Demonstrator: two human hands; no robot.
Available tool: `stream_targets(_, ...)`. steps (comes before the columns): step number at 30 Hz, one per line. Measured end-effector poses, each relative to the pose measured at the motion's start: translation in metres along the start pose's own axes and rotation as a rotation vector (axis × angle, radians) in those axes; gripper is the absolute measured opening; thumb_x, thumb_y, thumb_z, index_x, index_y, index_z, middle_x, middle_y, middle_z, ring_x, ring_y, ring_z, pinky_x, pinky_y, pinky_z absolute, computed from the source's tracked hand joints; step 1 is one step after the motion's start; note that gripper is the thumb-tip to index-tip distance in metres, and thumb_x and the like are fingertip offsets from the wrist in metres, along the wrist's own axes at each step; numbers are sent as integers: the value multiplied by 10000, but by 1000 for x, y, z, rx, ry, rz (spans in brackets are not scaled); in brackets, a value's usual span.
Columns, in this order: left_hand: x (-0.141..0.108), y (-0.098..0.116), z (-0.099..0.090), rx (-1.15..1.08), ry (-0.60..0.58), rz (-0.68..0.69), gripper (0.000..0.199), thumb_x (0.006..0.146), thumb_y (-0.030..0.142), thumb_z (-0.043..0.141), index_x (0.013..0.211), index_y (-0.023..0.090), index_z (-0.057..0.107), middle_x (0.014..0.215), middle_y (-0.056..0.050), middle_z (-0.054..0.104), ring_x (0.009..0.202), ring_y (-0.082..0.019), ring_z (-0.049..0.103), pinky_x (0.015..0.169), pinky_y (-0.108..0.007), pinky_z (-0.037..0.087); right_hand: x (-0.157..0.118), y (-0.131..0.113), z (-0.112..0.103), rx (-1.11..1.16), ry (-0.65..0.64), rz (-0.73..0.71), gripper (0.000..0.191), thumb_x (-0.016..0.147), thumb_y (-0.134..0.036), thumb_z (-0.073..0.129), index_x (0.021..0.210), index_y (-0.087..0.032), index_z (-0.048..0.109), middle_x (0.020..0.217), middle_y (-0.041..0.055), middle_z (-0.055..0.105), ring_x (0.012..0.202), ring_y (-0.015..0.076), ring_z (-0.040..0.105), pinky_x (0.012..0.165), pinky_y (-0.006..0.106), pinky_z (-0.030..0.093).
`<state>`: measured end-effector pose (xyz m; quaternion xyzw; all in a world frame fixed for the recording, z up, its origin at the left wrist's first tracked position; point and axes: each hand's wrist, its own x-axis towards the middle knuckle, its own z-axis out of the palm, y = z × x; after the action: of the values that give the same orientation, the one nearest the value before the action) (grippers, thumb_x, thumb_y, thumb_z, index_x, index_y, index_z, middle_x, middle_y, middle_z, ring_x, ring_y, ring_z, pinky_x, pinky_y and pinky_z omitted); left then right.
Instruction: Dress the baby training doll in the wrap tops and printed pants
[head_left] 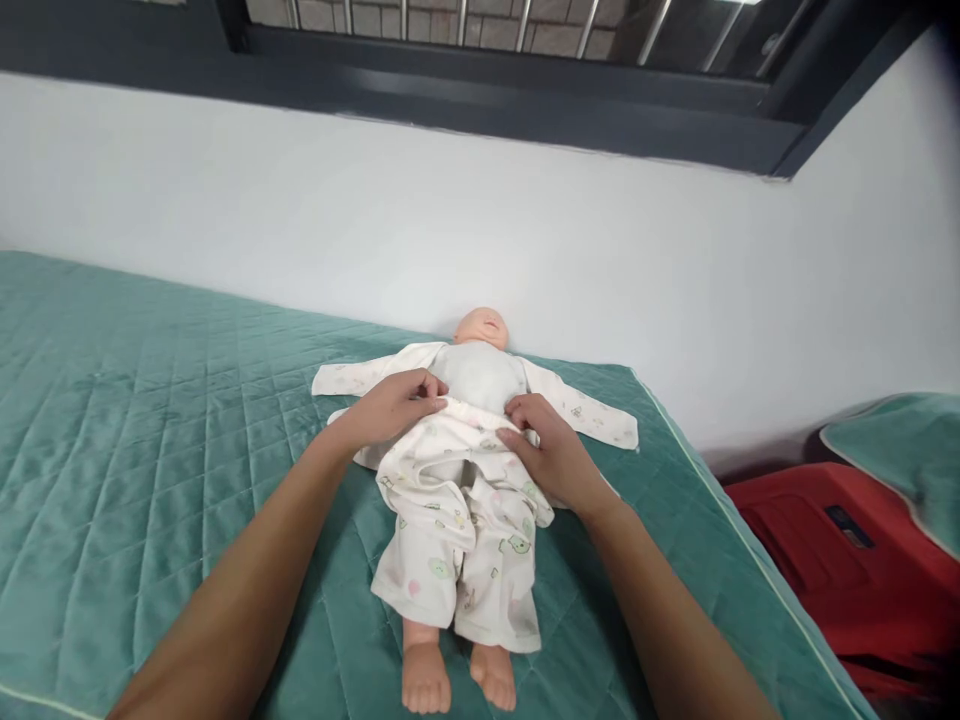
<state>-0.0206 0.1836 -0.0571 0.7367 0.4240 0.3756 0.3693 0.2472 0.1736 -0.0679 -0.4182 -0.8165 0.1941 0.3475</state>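
Forearms (255, 590) (667, 610), hands (397, 405) (551, 452) (half-closed) on waistband (480, 413)

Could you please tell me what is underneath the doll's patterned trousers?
Under the trousers are the legs of the doll, mostly covered; its feet show below. The green quilted cover lies beneath, hidden where the trousers rest.

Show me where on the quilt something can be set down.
The widest bare patch of quilt lies between the left forearm and the wall. A narrow strip runs between the right forearm and the quilt's right edge. Around the doll it's crowded: its sleeves spread sideways and the left hand and right hand pinch the pants at the waist.
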Motion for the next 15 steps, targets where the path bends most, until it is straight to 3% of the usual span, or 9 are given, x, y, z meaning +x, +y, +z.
stream_targets(4,23,-2,-4,-56,43,-130,288,806,470,642,776,202,540,721,10,544,679,-156,480,618,-269,366,27,14,1,59,37,241,274,869,-447,580,750,-247,434,644,-37,456,627,161,418,611,303,344)
stream_targets(10,33,-33,4,-493,79,-334,330,746,464,716,795,186,544,682,35,479,598,-101,422,548,-225,317,32,35,15,606,115,445,357,751,-533,680,785,-248,469,705,-38,522,634,148,457,601,277,368)
stream_targets(15,24,-38,2,-674,82,-390,338,693,409,780,817,166,580,737,21,523,654,-96,474,605,-218,376,23,34,10,809,139,538,324,725,-464,719,823,-239,508,679,-40,510,586,134,441,561,266,360)
